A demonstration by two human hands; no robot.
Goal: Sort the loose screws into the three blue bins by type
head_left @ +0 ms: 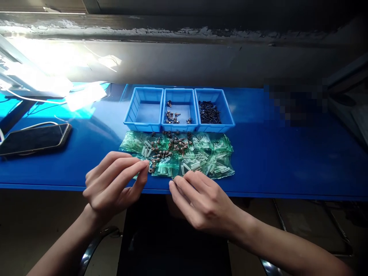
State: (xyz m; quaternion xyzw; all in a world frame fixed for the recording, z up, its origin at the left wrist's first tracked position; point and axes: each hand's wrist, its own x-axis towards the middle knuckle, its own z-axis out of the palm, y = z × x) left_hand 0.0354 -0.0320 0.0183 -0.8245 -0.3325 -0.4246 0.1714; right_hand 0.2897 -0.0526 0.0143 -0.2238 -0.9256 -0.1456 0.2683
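Left hand [110, 184]: fingers pinched closed beside screws [181, 144]. Screws small, coppery, glinting, heaped loose on crinkled green packets [130, 142], tabletop [267, 157], near blue bins [180, 128]. Right hand [201, 201]: fingers bunched closed by packets' near edge. Cannot tell whether either grips anything.

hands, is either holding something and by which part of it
Cannot tell: the left hand and right hand both look pinched, but anything inside is hidden or too small.
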